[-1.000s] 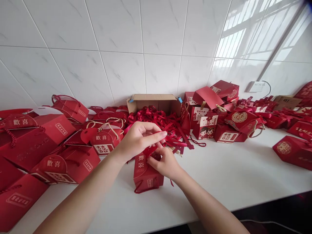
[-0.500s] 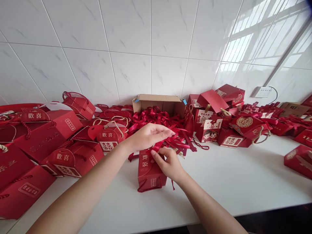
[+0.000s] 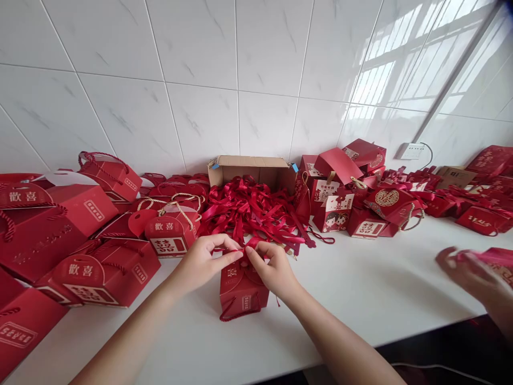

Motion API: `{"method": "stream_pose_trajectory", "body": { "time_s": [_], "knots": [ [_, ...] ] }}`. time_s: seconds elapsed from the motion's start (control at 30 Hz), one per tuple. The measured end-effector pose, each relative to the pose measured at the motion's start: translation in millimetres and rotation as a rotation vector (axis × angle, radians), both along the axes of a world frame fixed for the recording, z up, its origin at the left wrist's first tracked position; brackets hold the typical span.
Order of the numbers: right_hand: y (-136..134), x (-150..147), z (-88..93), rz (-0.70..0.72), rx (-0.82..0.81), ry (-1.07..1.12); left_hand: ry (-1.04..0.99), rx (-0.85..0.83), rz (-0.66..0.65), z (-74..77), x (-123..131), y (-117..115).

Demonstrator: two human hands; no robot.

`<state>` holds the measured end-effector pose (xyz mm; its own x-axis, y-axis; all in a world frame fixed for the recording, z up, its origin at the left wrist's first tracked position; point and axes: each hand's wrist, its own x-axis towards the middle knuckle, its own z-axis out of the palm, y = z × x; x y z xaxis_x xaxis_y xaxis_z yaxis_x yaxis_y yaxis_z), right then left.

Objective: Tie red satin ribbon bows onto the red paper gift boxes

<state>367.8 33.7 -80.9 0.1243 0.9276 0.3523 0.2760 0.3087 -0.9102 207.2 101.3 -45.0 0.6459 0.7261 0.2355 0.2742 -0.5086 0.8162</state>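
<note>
A small red gift box (image 3: 244,294) with cord handles stands on the white table before me, its printed top partly covered by my fingers. Above its lid my left hand (image 3: 214,259) pinches a red ribbon (image 3: 251,243) between thumb and fingers. My right hand (image 3: 274,267) pinches the same ribbon close beside it, thumb and fingertips together over the box. How the ribbon runs under the fingers is hidden. Directly behind lies a heap of loose red ribbons (image 3: 252,208) spilling from an open cardboard box (image 3: 256,163).
Several red gift boxes (image 3: 116,267) crowd the left side. More boxes (image 3: 385,211) are stacked at the back right, near a white power strip (image 3: 411,151). At the right edge a co-worker's hands (image 3: 473,278) hold a pink-red ribbon over another box (image 3: 503,259).
My left hand has come down from above the lid to meet my right at the ribbon. The co-worker's hands have moved further into view. The camera has turned slightly right.
</note>
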Motion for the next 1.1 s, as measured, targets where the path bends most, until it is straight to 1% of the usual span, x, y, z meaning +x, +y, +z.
{"method": "stream_pose_trajectory", "body": {
  "time_s": [0.1,0.17,0.27,0.37,0.57,0.63,0.73,0.83,1.0,1.1],
  "knots": [
    [0.9,-1.3,-2.8,0.004,0.003,0.119,-0.022,-0.015,0.005,-3.4,-0.4,-4.6],
    [1.9,-1.3,-4.8,-0.013,0.008,0.149,-0.027,-0.015,-0.001,-6.1,-0.9,-7.3],
    [2.9,-0.9,-6.3,-0.055,0.022,0.09,-0.033,0.009,-0.014,-10.1,-1.5,-9.6],
    [2.5,-1.1,-5.3,-0.078,0.05,0.017,-0.029,0.066,0.011,-13.7,-0.9,-10.2],
    [-1.6,-2.4,-2.4,-0.157,0.185,-0.13,-0.08,0.139,0.065,-21.9,1.8,-9.3],
    [-3.4,-0.7,-1.2,-0.173,0.204,-0.197,-0.094,0.152,0.078,-23.7,2.0,-9.0],
    [-6.3,4.2,1.2,-0.108,0.17,-0.267,-0.102,0.163,0.095,-24.0,1.6,-8.4],
    [-8.0,9.2,1.7,-0.059,0.123,-0.316,-0.092,0.15,0.084,-22.0,0.2,-8.3],
    [-7.1,11.1,-3.2,-0.065,0.071,-0.296,-0.021,0.13,0.0,-18.8,-3.3,-9.3],
    [-6.5,9.2,-3.6,-0.107,0.007,-0.233,-0.015,0.2,0.025,-19.7,-3.4,-9.2]
  ]
}}
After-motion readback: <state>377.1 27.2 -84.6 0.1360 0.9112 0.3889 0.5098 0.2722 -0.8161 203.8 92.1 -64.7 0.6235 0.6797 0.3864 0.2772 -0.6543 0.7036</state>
